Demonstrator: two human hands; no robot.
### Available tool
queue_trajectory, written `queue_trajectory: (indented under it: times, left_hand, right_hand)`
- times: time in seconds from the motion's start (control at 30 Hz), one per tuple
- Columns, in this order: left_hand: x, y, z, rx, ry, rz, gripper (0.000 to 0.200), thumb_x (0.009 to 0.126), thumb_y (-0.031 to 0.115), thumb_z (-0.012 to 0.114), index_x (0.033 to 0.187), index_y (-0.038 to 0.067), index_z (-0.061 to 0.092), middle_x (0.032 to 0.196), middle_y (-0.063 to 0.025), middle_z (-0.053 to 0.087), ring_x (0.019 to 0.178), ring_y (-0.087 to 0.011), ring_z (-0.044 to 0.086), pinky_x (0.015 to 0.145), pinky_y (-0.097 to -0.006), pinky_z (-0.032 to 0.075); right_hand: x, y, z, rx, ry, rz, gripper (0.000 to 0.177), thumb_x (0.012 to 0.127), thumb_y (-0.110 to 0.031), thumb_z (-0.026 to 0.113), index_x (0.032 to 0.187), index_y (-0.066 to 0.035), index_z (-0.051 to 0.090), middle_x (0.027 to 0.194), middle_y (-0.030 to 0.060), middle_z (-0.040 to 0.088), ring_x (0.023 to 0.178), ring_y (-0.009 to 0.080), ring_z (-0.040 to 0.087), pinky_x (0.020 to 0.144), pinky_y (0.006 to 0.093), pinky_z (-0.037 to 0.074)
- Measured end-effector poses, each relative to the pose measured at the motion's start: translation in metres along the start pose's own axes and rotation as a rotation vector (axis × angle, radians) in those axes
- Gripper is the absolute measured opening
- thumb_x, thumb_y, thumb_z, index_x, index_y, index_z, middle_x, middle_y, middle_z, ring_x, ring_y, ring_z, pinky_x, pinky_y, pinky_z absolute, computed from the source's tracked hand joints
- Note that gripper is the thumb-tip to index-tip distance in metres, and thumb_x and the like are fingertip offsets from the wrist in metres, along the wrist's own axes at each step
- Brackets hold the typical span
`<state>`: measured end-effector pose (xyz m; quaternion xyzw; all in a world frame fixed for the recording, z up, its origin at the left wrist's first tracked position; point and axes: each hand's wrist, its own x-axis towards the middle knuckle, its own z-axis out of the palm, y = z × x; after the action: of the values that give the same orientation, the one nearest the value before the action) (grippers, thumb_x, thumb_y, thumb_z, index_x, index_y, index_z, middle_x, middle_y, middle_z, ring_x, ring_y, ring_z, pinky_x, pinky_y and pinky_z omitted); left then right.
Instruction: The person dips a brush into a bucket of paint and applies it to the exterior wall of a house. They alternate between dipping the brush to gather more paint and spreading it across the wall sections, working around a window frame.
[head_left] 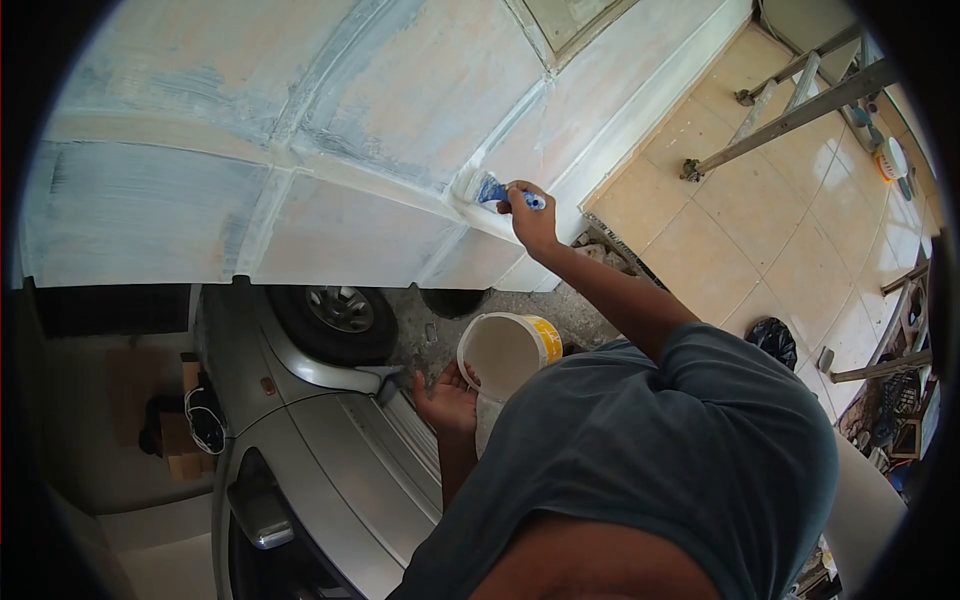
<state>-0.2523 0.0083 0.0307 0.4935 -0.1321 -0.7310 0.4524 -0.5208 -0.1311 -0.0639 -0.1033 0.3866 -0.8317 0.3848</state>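
Observation:
My right hand [528,218] is closed around the blue handle of a paintbrush [490,190]. Its whitish bristles touch a raised strip of the panelled surface [370,210], which carries streaky white paint over pale blue and pinkish patches. Lower down, my left hand [448,402] has its fingers at the rim of a white bucket [500,352] with a yellow label, close to my shirt. The bucket is tilted with its mouth towards me, and its inside looks pale. Part of the left fingers is hidden at the bucket's edge.
A silver car [340,450] with its wheel [345,315] stands at the lower left, under the panel's edge. A metal ladder [790,120] stands on the tiled floor [740,240] at right. A black bag [773,342] and a small white tub [890,160] lie there too.

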Motion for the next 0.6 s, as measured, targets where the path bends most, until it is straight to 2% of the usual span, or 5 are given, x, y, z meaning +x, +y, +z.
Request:
queue_trajectory:
  times: [0.2,0.3,0.4,0.6]
  left_hand:
    - [0.0,-0.002,-0.007,0.007,-0.014,0.0,0.084,0.079,0.061,0.055,0.115,-0.015,0.049,0.117,-0.0206,0.049,0.106,-0.0286,0.049,0.091,-0.0389,0.041]
    - [-0.003,-0.004,-0.003,0.011,-0.019,0.026,0.085,0.082,0.063,0.049,0.116,-0.015,0.049,0.108,-0.0186,0.05,0.095,-0.0261,0.051,0.086,-0.037,0.042]
    - [-0.002,-0.004,-0.002,0.004,-0.004,0.032,0.086,0.08,0.064,0.05,0.115,-0.015,0.049,0.108,-0.0183,0.05,0.094,-0.026,0.051,0.085,-0.0366,0.042]
    - [-0.002,-0.004,0.003,0.001,0.0,0.029,0.086,0.079,0.065,0.05,0.116,-0.013,0.049,0.109,-0.0175,0.049,0.094,-0.0245,0.05,0.083,-0.035,0.043]
  right_hand:
    - [0.0,-0.006,-0.002,-0.031,-0.106,0.118,0.017,0.089,-0.012,0.057,0.09,0.003,0.063,0.078,0.0078,0.063,0.066,0.0152,0.064,0.064,0.026,0.054]
    - [0.01,-0.033,-0.012,-0.059,-0.125,0.161,0.015,0.088,-0.011,0.056,0.09,0.003,0.063,0.076,0.0083,0.063,0.064,0.0153,0.064,0.061,0.0252,0.053]
    - [0.022,-0.055,-0.032,-0.02,-0.133,0.115,0.016,0.089,-0.011,0.056,0.091,0.004,0.062,0.078,0.0091,0.063,0.064,0.016,0.064,0.061,0.0261,0.054]
    - [0.042,-0.09,-0.078,0.007,0.005,0.011,0.018,0.09,-0.013,0.057,0.096,0.004,0.06,0.083,0.0112,0.064,0.066,0.0178,0.064,0.064,0.0285,0.055]
